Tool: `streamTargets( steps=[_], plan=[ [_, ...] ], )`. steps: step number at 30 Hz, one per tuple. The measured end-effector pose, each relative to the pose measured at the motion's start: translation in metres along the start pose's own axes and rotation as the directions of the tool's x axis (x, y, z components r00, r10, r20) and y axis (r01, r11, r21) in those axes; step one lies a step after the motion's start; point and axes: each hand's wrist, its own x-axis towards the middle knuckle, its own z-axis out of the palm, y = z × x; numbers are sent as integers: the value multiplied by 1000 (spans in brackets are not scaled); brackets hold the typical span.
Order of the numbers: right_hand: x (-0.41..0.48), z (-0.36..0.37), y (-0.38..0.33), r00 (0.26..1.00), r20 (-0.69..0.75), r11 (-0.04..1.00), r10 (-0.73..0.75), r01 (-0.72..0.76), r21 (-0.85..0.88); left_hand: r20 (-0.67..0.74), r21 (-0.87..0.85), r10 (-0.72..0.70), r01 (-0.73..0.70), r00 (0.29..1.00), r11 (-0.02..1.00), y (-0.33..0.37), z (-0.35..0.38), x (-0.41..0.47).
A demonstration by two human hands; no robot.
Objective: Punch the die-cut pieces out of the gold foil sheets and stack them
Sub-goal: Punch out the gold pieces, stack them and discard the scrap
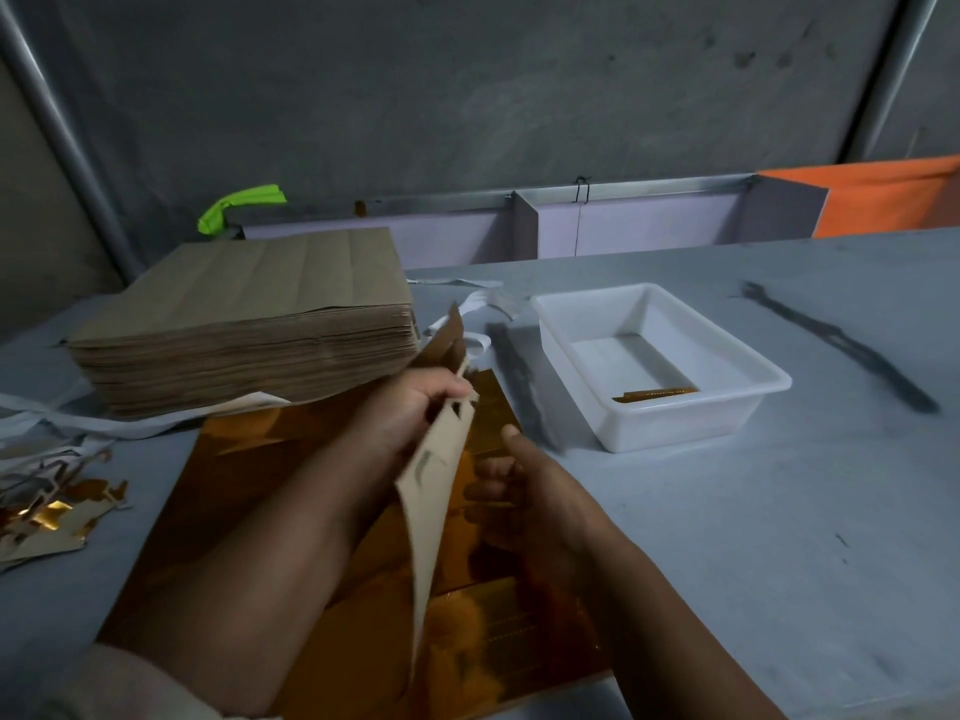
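A person's left hand (415, 407) pinches the top of a lifted sheet (436, 491), its beige back curling over a pile of gold foil sheets (249, 459) on the grey desk (779, 511). The right hand (524, 491) curls beside it. Gold strips (654, 393) lie in a white tray (769, 376).

This is a small production workshop, a hand-finishing bench rather than a home or an office: a bare, stained grey concrete wall (467, 85) and slanting metal poles (67, 148) stand behind a broad worktable (779, 511) with a scuffed, marked grey top, edged at the back by low plain partition panels (639, 226). The table carries material in bulk: a thick stack of brown sheets (244, 324), a pile of gold foil sheets (249, 459) in front of it, a heap of foil scrap (47, 517) at the left edge and a white plastic tray (675, 428) holding a few gold strips (654, 393)
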Motion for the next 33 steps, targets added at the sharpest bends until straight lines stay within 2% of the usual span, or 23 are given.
streamTargets(
  steps=[1,3,7,11,14,17,22,24,28,33],
  plan=[
    [0,-2,-1,1000,-2,1000,-7,7,27,27,-29,-56,57,998,998,-6,8,-4],
    [-2,-8,-3,1000,23,998,-19,18,59,69,-44,-81,84,994,995,-22,19,-3],
    [-4,-19,-3,998,56,997,-37,33,68,3,82,1,-1,1000,997,-40,28,5],
    [-5,-21,-8,987,123,967,-106,74,242,9,51,-46,46,999,998,-51,33,4],
    [-6,-24,-11,972,166,970,-164,128,209,-50,69,-24,27,998,997,-57,24,7],
    [-4,-26,-9,975,161,986,-156,144,82,-175,129,54,-32,983,991,-62,10,6],
    [-6,-29,-8,999,7,996,50,-49,-68,-303,340,225,-116,926,933,-78,-20,2],
    [-7,-29,-8,995,-67,986,76,-85,-146,-327,406,277,-130,904,905,-87,-29,-3],
    [-9,-27,-10,974,-210,968,82,-128,-216,-335,412,275,-122,901,903,-106,-37,-11],
    [-13,-21,-11,954,-286,961,88,-156,-226,-360,399,311,-156,880,904,-120,-37,-11]
  ],
)
